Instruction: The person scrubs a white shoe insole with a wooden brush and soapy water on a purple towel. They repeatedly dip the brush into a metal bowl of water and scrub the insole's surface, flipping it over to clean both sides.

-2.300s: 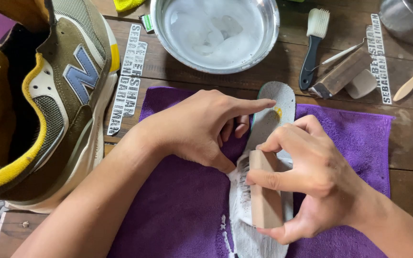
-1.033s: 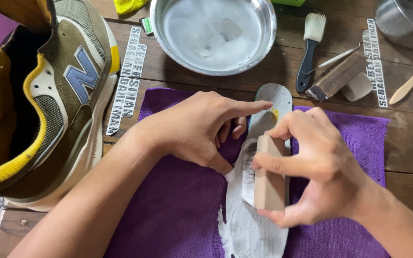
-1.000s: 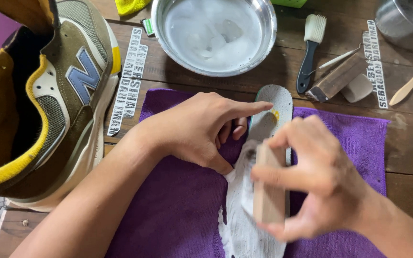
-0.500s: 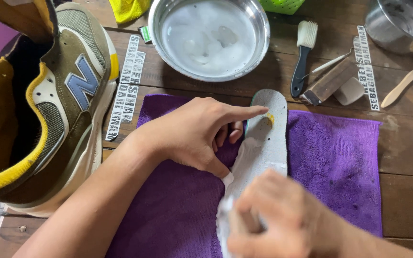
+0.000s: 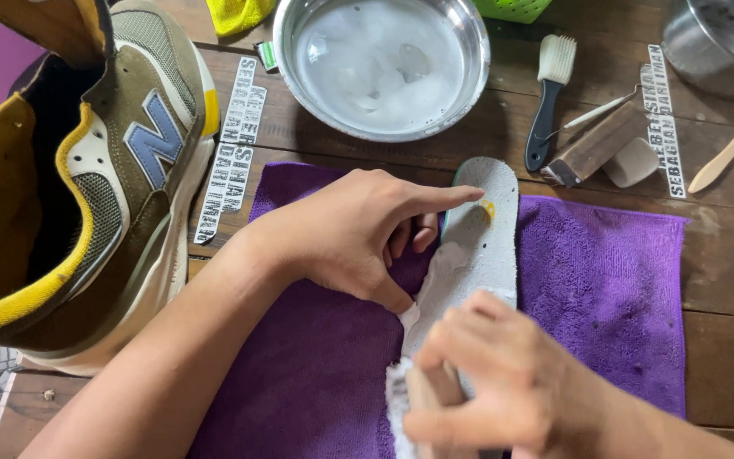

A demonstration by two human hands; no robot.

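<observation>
Wooden table (image 5: 724, 280): hands scrub grey insole (image 5: 490, 229) on purple cloth (image 5: 605, 289).

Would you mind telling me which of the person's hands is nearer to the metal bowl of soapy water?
Left. The left hand presses the insole just below the metal bowl; the right hand works a brush at the insole's near end, farther away.

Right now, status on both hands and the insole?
Left hand flat, pinning insole on purple cloth. Right hand gripping wooden brush at the insole's sudsy near end. Nothing in the way.
</observation>
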